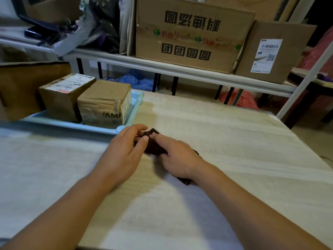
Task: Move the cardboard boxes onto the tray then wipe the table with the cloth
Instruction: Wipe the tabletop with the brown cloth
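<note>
Both hands working the cloth; boxes stage looking complete, wiping looking barely begun.
Left hand (126, 150) and right hand (177, 159) are lying close together, fingers curling onto the dark cloth (153, 147) on the table (234, 150), just beside the tray (72, 123). That tray is holding two cardboard boxes: labelled box (63, 94) touching the taped box (106, 103). No other boxes are showing on the tabletop.

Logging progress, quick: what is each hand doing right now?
Left hand: fingers curled on the dark cloth.
Right hand: pressing on the same cloth.
</note>
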Demonstrator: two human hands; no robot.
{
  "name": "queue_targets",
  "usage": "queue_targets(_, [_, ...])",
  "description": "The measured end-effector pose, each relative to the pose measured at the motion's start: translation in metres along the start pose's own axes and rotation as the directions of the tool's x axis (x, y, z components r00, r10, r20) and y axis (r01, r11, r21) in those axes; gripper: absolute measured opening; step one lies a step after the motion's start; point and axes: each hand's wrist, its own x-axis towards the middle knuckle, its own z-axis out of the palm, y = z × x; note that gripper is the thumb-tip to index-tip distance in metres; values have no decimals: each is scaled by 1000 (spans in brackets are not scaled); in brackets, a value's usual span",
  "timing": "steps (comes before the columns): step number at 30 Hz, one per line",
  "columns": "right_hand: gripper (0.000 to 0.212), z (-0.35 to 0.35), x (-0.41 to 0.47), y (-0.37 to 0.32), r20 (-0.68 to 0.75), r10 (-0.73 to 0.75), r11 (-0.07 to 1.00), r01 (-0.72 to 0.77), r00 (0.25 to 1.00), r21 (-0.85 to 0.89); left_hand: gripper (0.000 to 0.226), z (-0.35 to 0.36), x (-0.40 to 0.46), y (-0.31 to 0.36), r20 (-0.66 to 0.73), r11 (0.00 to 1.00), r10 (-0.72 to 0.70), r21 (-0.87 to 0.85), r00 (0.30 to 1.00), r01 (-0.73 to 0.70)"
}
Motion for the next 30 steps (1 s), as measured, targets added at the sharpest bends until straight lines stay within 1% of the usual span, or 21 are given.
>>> queue_targets(4, [80, 13, -54, -29, 103, -107, 994, 108, 989, -3, 35, -19, -13, 11, -12, 1000, 17, 17, 1000, -17])
queue_targets(6, [79, 16, -65, -33, 93, -101, 994, 97, 991, 39, 38, -30, -27, 14, 29, 997, 35, 70, 999, -37])
queue_targets(7, [77, 17, -67, -34, 61, -63, 994, 58, 996, 88, 42, -36, -35, 14, 61, 993, 35, 110, 998, -42])
queue_targets(9, [71, 22, -68, -40, -46, 53, 979, -43, 998, 201, 46, -51, -51, 10, 106, 975, 21, 218, 994, -44])
queue_targets(11, [66, 35, -68, -51, -152, 170, 970, -138, 974, 201, 49, -69, -68, 4, 120, 953, -26, 303, 992, -12])
queue_targets(13, [62, 50, -71, -65, -221, 242, 964, -208, 945, 167, 52, -88, -84, -5, 131, 939, -75, 342, 988, 26])
queue_targets(15, [61, 59, -74, -78, -242, 288, 954, -254, 927, 162, 53, -104, -99, -15, 135, 939, -94, 341, 986, 43])
queue_targets(20, [65, 75, -63, -110, -244, 371, 929, -356, 896, 103, 53, -129, -131, -46, 94, 945, -77, 324, 993, 43])
queue_targets(22, [65, 82, -51, -129, -233, 349, 937, -334, 908, 103, 56, -132, -136, -54, 90, 942, -84, 333, 992, 49])
queue_targets(23, [64, 85, -43, -141, -216, 316, 948, -297, 924, 115, 57, -135, -137, -57, 85, 932, -89, 358, 992, 53])
queue_targets(26, [68, 87, -19, -170, -117, 164, 977, -145, 980, 158, 57, -144, -137, -64, 43, 865, -73, 500, 996, 42])
queue_targets(28, [72, 86, -10, -180, -23, 59, 981, -54, 998, 184, 57, -153, -137, -67, 13, 853, -56, 520, 998, 41])
queue_targets(30, [72, 86, -12, -179, 49, -41, 980, 30, 998, 199, 55, -159, -139, -67, 2, 857, -42, 514, 999, 35])
